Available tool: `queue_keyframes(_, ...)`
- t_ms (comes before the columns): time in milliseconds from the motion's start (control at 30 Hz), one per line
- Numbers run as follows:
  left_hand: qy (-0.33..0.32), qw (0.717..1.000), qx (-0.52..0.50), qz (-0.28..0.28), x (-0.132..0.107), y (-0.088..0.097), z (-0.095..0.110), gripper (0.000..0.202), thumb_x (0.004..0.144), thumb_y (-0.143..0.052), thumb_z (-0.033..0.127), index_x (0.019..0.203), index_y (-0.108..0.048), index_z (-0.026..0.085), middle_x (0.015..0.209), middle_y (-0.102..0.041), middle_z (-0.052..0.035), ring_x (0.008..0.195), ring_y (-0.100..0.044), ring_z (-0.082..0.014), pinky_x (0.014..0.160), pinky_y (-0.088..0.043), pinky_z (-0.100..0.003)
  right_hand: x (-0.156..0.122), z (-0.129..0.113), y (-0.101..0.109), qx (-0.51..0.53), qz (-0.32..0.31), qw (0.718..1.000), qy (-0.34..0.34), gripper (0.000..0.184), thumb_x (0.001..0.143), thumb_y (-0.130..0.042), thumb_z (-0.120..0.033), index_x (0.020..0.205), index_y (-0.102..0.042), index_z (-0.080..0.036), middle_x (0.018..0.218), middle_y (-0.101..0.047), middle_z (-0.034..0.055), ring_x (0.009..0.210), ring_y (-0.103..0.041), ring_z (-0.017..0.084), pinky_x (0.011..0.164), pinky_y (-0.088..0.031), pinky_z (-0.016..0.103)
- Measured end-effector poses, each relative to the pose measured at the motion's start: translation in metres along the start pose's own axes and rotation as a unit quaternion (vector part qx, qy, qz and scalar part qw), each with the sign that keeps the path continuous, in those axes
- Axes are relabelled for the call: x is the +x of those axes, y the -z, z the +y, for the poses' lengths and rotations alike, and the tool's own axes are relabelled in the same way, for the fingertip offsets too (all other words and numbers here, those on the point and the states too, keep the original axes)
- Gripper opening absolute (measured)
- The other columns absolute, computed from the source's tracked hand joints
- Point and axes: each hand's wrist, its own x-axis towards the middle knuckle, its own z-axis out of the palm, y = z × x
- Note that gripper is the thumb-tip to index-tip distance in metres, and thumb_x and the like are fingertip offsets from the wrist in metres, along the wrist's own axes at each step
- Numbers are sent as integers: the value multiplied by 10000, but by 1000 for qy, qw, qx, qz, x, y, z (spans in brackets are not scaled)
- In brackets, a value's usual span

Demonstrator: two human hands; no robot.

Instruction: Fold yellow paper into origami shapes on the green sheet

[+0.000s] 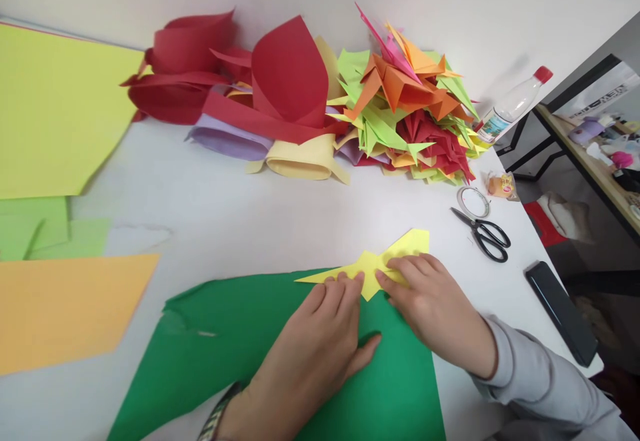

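A piece of folded yellow paper point(370, 266) with pointed ends lies over the far edge of a large green sheet point(240, 321). My left hand point(320, 328) rests its fingertips on the paper's left part, thumb stretched away from the fingers. The fingers of my right hand point(430, 294) are bent and close on its right part, where a wider flap point(410, 242) angles up and away. The fingers cover some of the folds.
Red paper shapes point(290, 74) and a pile of folded paper pieces point(405, 108) stand along the wall. At right are a bottle point(510, 108), tape roll point(473, 202), scissors point(484, 234), wrapped snack point(501, 186) and black phone point(561, 311). Yellow point(55, 108) and orange sheets point(70, 311) lie left.
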Motion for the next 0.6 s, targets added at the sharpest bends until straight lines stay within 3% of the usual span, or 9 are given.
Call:
queue_keyframes(300,-10,1000,25,1,0,-1,3,597,880,-437,457,1167,-625,-31,986,-655,-227,874,-576,-324,803,-404,-428,-1,-8,-8,-75,17,997,8,313,940,-533,-223,1246,-575,-169,1166,-622,80,1033,-539,234,996,-376,487)
queue_keyframes(467,-10,999,16,-27,2,3,3,604,853,-483,463,1258,-585,26,921,-653,-174,836,-562,-308,778,-387,-420,3,-1,-2,-21,4,1000,14,278,947,-530,-269,1201,-617,-196,1113,-631,92,1009,-548,229,905,-440,419)
queue_keyframes(600,-9,999,7,-32,5,4,1,616,808,-550,477,1236,-608,37,876,-643,-146,818,-547,-296,756,-375,-408,-1,-6,-4,-40,15,999,-3,312,944,-536,-264,1238,-589,-176,1157,-632,88,1050,-549,235,974,-401,459)
